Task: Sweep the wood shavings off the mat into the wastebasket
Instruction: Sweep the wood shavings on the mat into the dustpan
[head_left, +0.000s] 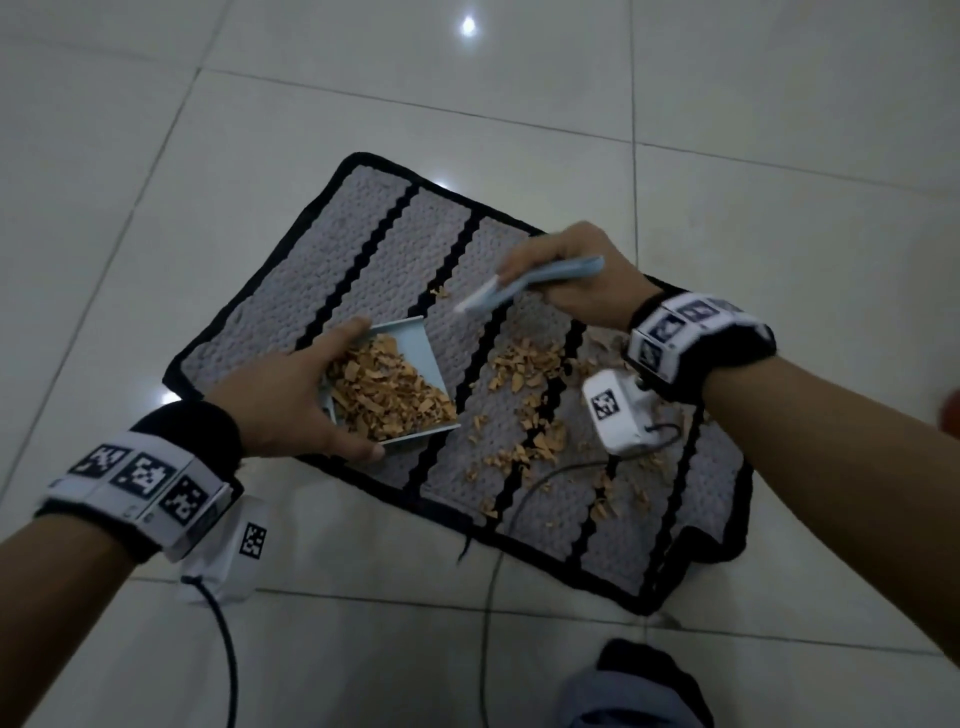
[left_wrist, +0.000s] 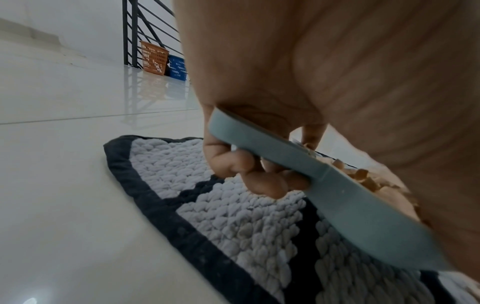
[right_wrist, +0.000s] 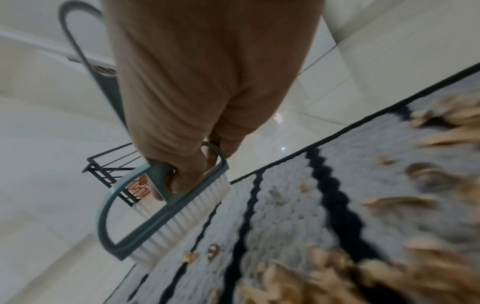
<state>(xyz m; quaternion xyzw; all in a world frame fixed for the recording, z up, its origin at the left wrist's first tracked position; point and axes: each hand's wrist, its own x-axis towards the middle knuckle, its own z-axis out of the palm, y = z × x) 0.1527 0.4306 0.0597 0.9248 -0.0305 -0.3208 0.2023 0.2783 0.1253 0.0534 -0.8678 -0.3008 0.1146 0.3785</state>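
A grey knitted mat (head_left: 374, 249) with black stripes and border lies on the tiled floor. My left hand (head_left: 291, 395) grips a small light-blue dustpan (head_left: 415, 343) heaped with tan wood shavings (head_left: 384, 389), held just above the mat (left_wrist: 233, 216). The pan's edge (left_wrist: 337, 197) shows under my curled fingers (left_wrist: 259, 174). My right hand (head_left: 571, 275) grips a light-blue hand brush (head_left: 524, 286) with white bristles (right_wrist: 187, 222), raised over the mat's far right part. Loose shavings (head_left: 524, 395) lie scattered right of the pan (right_wrist: 311, 273). An orange wastebasket (left_wrist: 153, 58) stands far off by a railing.
A blue basket (left_wrist: 178, 66) stands beside the orange one, against a black metal railing (left_wrist: 140, 30). White glossy floor tiles (head_left: 260, 104) surround the mat. Camera cables (head_left: 488, 571) trail across the mat's near edge. My knee (head_left: 639, 686) is at the bottom.
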